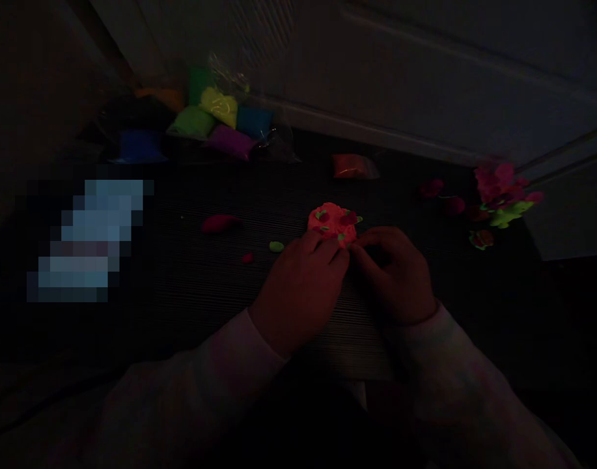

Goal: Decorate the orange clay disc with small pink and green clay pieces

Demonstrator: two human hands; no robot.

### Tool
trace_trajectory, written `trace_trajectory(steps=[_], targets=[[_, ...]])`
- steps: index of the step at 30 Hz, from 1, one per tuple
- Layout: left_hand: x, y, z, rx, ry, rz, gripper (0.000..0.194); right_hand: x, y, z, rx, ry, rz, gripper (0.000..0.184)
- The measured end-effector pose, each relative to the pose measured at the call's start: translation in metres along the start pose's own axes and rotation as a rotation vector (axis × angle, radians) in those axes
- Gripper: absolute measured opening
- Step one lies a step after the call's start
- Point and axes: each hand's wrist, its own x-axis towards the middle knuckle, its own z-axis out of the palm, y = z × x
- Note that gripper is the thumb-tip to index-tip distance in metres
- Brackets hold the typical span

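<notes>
In dim light, a round orange-pink modelling clay piece (331,218) dotted with dark red and green bits is at the middle of the dark table. My left hand (303,286) lies over its near edge, fingers curled round it. Against its near right edge, my right hand (393,273) brings thumb and index finger together in a pinch; what is between the fingertips is hidden. A small green clay lump (277,247) lies just left of my left hand. Farther left are a tiny red clay lump (248,258) and a long dark pink clay piece (222,224).
Several bags of coloured clay (219,107) are heaped at the back left. An orange clay packet (354,167) lies behind the round piece. Pink and yellow-green clay shapes (503,192) stand at the right. A blurred-out bright panel (90,241) is on the left.
</notes>
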Motion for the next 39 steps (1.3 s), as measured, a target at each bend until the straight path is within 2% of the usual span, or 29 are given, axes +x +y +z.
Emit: trace_trajectory(steps=[18,29,31,34,37,39], targets=[[0.003,0.0,0.0,0.041,-0.032,0.017,0.027,-0.001,-0.001,0.001,0.02,-0.014,0.064,0.005],[0.005,0.0,-0.001,0.027,-0.032,0.019,0.024,-0.002,-0.006,-0.003,0.049,0.001,0.205,0.012],[0.003,-0.001,-0.003,0.016,-0.007,0.04,0.024,-0.002,-0.004,-0.002,0.068,0.008,0.214,0.011],[-0.005,-0.006,-0.011,-0.017,0.092,0.04,0.021,-0.003,0.001,-0.002,0.108,0.047,0.257,0.012],[-0.024,-0.015,-0.022,-0.029,0.206,-0.031,0.019,-0.006,0.001,-0.01,0.19,0.101,0.308,0.014],[-0.041,-0.021,-0.028,-0.03,0.264,-0.091,0.018,-0.009,-0.008,-0.02,0.21,0.089,0.272,0.016]])
